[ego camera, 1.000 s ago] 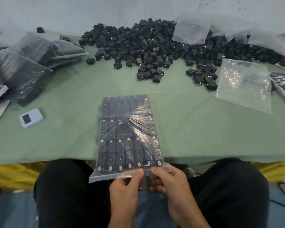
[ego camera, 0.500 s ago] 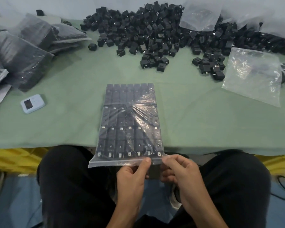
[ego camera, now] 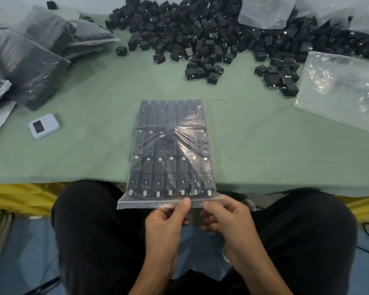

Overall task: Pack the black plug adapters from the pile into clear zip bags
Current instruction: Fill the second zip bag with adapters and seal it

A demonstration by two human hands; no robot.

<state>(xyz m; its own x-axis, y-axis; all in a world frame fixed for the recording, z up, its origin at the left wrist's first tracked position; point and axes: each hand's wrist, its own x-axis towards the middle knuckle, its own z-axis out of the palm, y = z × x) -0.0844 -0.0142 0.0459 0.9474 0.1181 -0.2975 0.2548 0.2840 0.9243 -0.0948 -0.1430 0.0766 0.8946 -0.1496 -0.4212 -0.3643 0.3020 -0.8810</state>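
Both hands, left [ego camera: 168, 218] and right [ego camera: 224, 218], pinch the zip strip of the filled bag [ego camera: 170, 150]; the bag lies ahead of them, over the table's [ego camera: 264, 150] near edge.

There is one view only — a wide-angle camera on the person's head, facing forward and steeply down, with the left hand [ego camera: 168, 222] and right hand [ego camera: 228, 220] close beneath it, low in the frame. The clear plastic zip bag [ego camera: 170, 145] sits at the centre. The pale green cloth-covered table [ego camera: 83, 103] runs away upward, and the heap of small black plug adapters [ego camera: 200, 28] at its far side is cut by the top edge.
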